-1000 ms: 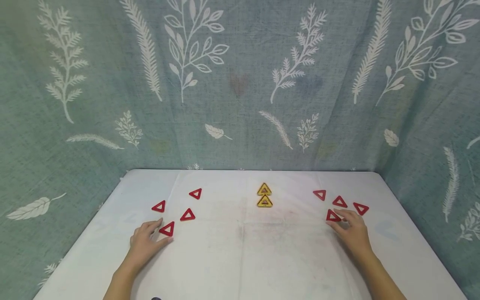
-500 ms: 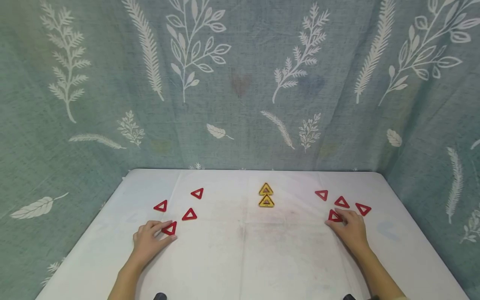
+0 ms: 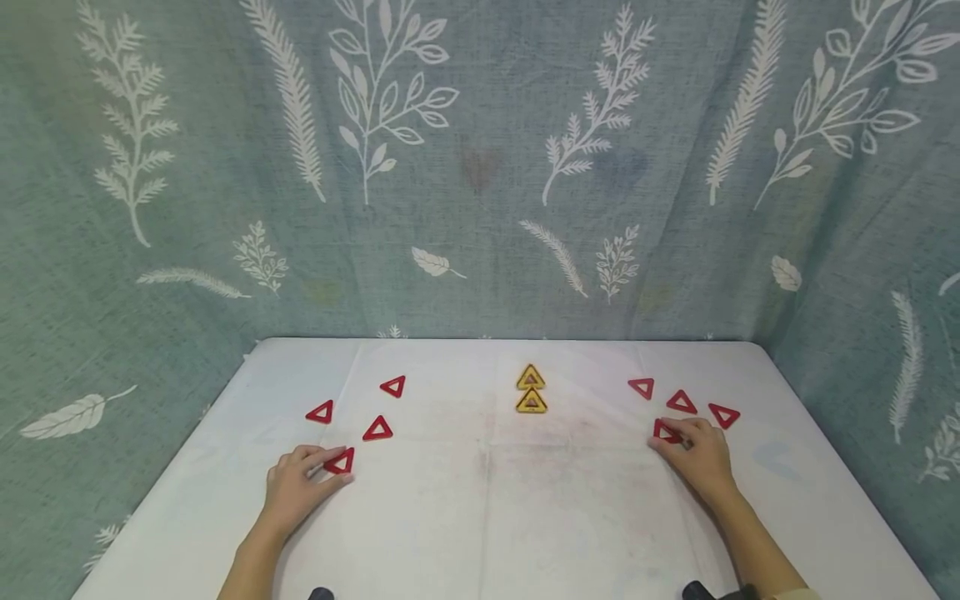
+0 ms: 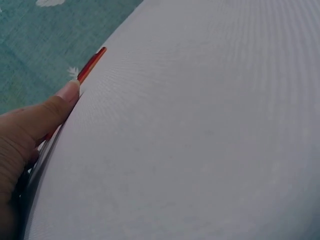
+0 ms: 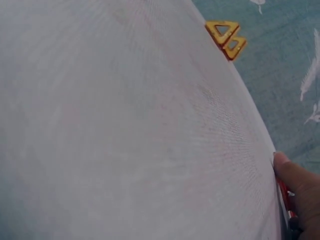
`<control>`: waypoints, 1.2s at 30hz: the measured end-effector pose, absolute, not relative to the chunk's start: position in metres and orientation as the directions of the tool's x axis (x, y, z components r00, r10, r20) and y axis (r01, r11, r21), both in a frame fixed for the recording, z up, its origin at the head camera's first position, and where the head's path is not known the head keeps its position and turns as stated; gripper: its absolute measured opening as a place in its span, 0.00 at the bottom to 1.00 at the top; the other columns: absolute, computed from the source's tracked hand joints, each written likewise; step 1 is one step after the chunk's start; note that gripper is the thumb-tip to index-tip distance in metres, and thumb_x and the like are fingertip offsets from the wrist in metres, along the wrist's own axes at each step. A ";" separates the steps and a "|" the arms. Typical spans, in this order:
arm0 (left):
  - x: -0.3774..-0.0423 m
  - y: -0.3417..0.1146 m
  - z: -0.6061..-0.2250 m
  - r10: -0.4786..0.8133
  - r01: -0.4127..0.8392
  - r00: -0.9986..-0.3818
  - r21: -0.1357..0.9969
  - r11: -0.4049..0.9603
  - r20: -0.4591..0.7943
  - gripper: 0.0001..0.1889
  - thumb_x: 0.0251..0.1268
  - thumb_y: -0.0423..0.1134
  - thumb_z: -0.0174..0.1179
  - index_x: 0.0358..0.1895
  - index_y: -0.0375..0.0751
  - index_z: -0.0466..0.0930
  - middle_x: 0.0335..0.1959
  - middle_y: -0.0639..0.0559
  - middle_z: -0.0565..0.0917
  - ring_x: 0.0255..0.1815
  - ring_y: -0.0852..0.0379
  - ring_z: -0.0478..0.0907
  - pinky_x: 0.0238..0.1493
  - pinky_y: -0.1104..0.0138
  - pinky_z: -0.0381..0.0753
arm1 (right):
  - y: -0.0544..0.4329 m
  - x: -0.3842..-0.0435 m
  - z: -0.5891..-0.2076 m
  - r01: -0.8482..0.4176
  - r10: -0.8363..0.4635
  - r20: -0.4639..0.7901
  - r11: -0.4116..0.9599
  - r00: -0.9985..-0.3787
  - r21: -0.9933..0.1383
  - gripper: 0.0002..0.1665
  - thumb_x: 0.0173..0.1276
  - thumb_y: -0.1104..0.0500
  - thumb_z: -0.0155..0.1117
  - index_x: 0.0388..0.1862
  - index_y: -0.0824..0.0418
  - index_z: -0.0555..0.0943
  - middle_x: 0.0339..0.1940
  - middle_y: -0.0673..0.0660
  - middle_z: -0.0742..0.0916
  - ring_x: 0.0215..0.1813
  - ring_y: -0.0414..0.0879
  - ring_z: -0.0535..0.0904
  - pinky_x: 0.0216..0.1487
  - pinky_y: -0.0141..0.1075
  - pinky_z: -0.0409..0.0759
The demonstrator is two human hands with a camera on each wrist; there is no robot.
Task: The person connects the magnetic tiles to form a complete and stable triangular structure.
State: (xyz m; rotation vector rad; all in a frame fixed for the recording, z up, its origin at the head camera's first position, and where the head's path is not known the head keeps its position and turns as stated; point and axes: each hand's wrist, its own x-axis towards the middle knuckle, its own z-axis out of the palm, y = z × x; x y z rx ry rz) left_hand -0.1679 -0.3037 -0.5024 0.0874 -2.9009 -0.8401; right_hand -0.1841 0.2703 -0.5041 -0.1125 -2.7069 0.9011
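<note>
My left hand (image 3: 296, 485) pinches a red triangle (image 3: 350, 462) at the left of the white table, index finger on its far side and thumb on its near side. In the left wrist view the thumb lies along that red triangle (image 4: 91, 66), seen edge-on. At the right, my right hand (image 3: 703, 460) has thumb and index finger around another red triangle (image 3: 657, 430); the fingers cover part of it. Only a red sliver of this triangle (image 5: 284, 195) shows under the thumb in the right wrist view. Both triangles have an open centre.
Beyond the left hand lie three red triangles, the nearest one (image 3: 378, 437) upright. Three more, including a middle one (image 3: 682, 410), lie beyond the right hand. At the back centre, two yellow triangles (image 3: 532, 410) stand tip to base. A leaf-patterned curtain (image 3: 480, 283) surrounds the white table (image 3: 480, 517).
My left hand has moved slightly right and its index finger and thumb have come together on the red triangle, which has shifted a little. The right hand keeps its grip almost in place.
</note>
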 end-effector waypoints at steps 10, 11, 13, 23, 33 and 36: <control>-0.164 -0.303 -0.507 -0.080 0.016 -0.986 0.551 0.834 0.150 0.27 0.49 0.54 0.70 0.51 0.43 0.83 0.43 0.47 0.79 0.49 0.47 0.68 0.49 0.52 0.57 | 0.272 -0.177 -0.507 -0.026 0.152 0.218 0.762 -0.964 -0.647 0.32 0.57 0.48 0.71 0.56 0.65 0.78 0.52 0.66 0.79 0.51 0.56 0.70 0.47 0.53 0.77; -0.163 -0.302 -0.507 -0.077 0.020 -0.985 0.552 0.834 0.153 0.26 0.49 0.53 0.70 0.51 0.43 0.83 0.43 0.47 0.79 0.49 0.47 0.68 0.49 0.52 0.57 | 0.273 -0.177 -0.507 -0.033 0.145 0.223 0.766 -0.964 -0.642 0.33 0.57 0.48 0.70 0.57 0.64 0.77 0.52 0.65 0.79 0.51 0.56 0.70 0.47 0.53 0.77; -0.162 -0.299 -0.506 -0.070 0.029 -0.985 0.559 0.828 0.156 0.26 0.49 0.53 0.70 0.51 0.44 0.83 0.43 0.48 0.79 0.49 0.48 0.68 0.49 0.52 0.57 | 0.275 -0.177 -0.508 -0.045 0.135 0.234 0.774 -0.963 -0.632 0.33 0.58 0.48 0.70 0.59 0.63 0.77 0.52 0.65 0.79 0.52 0.56 0.70 0.46 0.52 0.77; -0.156 -0.294 -0.506 -0.052 0.049 -0.985 0.549 0.834 0.167 0.27 0.48 0.56 0.69 0.50 0.44 0.84 0.41 0.50 0.79 0.47 0.49 0.70 0.52 0.51 0.55 | 0.274 -0.182 -0.510 -0.025 0.145 0.222 0.785 -0.964 -0.619 0.31 0.57 0.47 0.70 0.54 0.64 0.80 0.48 0.64 0.79 0.48 0.54 0.69 0.41 0.46 0.73; -0.147 -0.277 -0.505 -0.012 0.089 -0.984 0.551 0.830 0.178 0.25 0.45 0.55 0.71 0.48 0.48 0.85 0.38 0.55 0.78 0.43 0.53 0.69 0.49 0.53 0.57 | 0.270 -0.175 -0.507 -0.016 0.148 0.198 0.762 -0.969 -0.647 0.26 0.58 0.50 0.70 0.52 0.65 0.82 0.47 0.63 0.82 0.50 0.56 0.73 0.46 0.49 0.76; -0.145 -0.269 -0.507 -0.001 0.124 -0.975 0.546 0.828 0.223 0.23 0.44 0.52 0.72 0.46 0.48 0.86 0.36 0.57 0.78 0.41 0.55 0.70 0.48 0.54 0.58 | 0.271 -0.173 -0.506 0.000 0.143 0.171 0.770 -0.975 -0.638 0.28 0.59 0.48 0.69 0.53 0.64 0.81 0.47 0.63 0.82 0.50 0.55 0.72 0.45 0.47 0.74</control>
